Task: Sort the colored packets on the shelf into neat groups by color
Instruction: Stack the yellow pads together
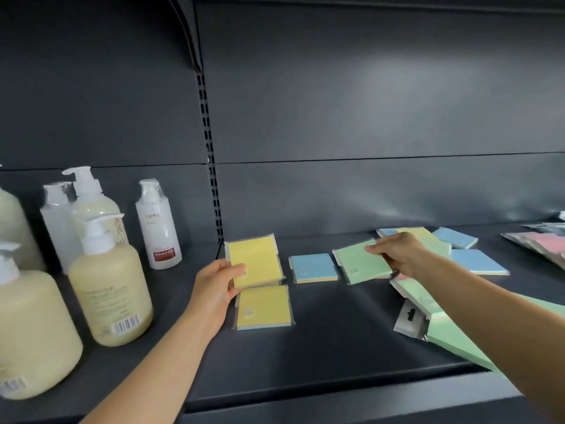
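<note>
On the dark shelf [336, 332], the blue packet [313, 267] lay flat near the middle and served as the fixed mark. To its left, the left hand [214, 289] pinched the near edge of a yellow packet [255, 260], thumb on top and the other fingers curled out of sight beneath it; whether that packet was raised off the shelf or resting on it could not be told. Just in front of it lay a second yellow packet [263, 307], flat on the shelf. To the right of the blue packet, the right hand [397, 252] held a green packet [360, 261] by its right edge, fingers curled over the top and the thumb hidden below. Behind that hand sat a loose cluster of packets [422, 235], partly covered by the wrist, so their number was unclear. Further right lay two more blue packets [477, 261], and a large green packet [452, 335] with a grey hanger tab was crossed by the forearm. Pink packets [544, 244] at the far right were cut off by the frame edge. Far left of the blue packet stood pump bottles [107, 286] of cream liquid, their labels too blurred to read.
</note>
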Demonstrator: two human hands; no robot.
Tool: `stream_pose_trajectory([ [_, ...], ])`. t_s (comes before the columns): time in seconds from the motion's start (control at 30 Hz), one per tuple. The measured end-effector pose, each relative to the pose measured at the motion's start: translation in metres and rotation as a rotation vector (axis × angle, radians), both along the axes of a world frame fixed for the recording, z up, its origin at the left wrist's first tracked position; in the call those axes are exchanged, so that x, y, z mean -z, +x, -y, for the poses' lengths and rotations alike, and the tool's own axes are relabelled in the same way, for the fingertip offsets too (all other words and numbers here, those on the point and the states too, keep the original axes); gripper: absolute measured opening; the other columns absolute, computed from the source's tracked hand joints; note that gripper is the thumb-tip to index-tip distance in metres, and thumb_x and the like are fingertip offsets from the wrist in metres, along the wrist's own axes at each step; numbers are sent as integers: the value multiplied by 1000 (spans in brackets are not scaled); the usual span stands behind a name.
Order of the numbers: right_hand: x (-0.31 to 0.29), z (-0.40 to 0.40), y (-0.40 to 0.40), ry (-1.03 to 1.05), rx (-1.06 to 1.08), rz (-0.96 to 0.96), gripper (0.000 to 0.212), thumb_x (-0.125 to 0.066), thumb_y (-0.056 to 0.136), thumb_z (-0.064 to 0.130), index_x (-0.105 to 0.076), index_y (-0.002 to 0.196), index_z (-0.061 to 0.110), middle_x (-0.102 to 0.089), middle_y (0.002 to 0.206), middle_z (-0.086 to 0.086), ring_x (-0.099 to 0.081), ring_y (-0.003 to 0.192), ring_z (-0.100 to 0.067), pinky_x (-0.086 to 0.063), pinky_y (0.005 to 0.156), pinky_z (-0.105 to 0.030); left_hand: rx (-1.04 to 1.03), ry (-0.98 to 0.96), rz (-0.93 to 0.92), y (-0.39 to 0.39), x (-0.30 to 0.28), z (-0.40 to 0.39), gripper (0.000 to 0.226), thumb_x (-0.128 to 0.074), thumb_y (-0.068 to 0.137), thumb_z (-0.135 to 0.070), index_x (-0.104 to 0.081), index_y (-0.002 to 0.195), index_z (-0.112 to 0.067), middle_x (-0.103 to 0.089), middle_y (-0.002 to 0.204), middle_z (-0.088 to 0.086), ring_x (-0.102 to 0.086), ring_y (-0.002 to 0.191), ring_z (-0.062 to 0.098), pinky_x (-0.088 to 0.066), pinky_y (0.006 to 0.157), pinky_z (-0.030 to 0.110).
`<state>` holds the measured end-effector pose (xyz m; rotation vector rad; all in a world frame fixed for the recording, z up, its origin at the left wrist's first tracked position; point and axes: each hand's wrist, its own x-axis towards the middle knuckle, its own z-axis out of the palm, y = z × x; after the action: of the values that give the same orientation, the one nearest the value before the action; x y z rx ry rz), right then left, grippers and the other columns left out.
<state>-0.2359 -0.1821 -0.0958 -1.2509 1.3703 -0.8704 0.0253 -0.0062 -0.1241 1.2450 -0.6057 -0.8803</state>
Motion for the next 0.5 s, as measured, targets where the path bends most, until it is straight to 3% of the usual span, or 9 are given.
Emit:
stream_pose_trajectory([
  [0.13, 5, 7, 0, -115, 18, -303, 26, -77, 76, 10, -67, 97, -1, -65, 87, -16, -60, 67, -26, -46, 51, -26, 38, 47, 47, 0, 2, 2, 10, -60, 85, 1, -54, 78, -3, -66, 104, 19, -64, 99, 29, -49, 95, 49],
  [0.2, 1, 4, 3, -264, -55, -610, 13, -72, 79, 16, -66, 82, 5, -58, 74, -8, -57, 73, -27, -41, 56, -24, 41, 61, 59, 1, 1, 0, 17, -64, 83, -1, -52, 73, -7, -61, 100, 17, -58, 94, 30, -47, 97, 52],
  [0.27, -4, -6, 12, -451, -76, -801, 22, -67, 80, 18, -55, 65, 8, -49, 64, -2, -52, 76, -29, -33, 57, -26, 62, 54, 44, 2, 0, -1, 20, -65, 81, -1, -50, 69, -8, -57, 99, 16, -54, 92, 30, -45, 99, 53],
  [0.37, -8, -42, 42, -582, -173, -607, 40, -69, 81, 25, -37, 56, 21, -40, 56, 7, -41, 69, -21, -30, 55, -23, 96, 34, 28, -2, -1, -1, 27, -65, 80, 1, -48, 63, -10, -57, 96, 16, -53, 91, 30, -46, 93, 44],
  [0.43, -7, -69, 67, -452, -323, -265, 18, -71, 81, 30, -56, 75, 22, -60, 73, 7, -54, 76, -14, -41, 68, -19, 118, 9, 32, -6, -3, -2, 26, -61, 82, 5, -45, 65, -8, -61, 93, 23, -61, 93, 33, -48, 89, 44],
  [0.5, -2, -86, 87, -228, -469, 101, 26, -69, 84, 27, -66, 102, 8, -70, 98, -2, -66, 93, -14, -50, 88, -24, 139, -10, 68, -8, -5, -3, 20, -60, 83, 5, -48, 71, -5, -67, 95, 22, -66, 93, 32, -49, 90, 47],
])
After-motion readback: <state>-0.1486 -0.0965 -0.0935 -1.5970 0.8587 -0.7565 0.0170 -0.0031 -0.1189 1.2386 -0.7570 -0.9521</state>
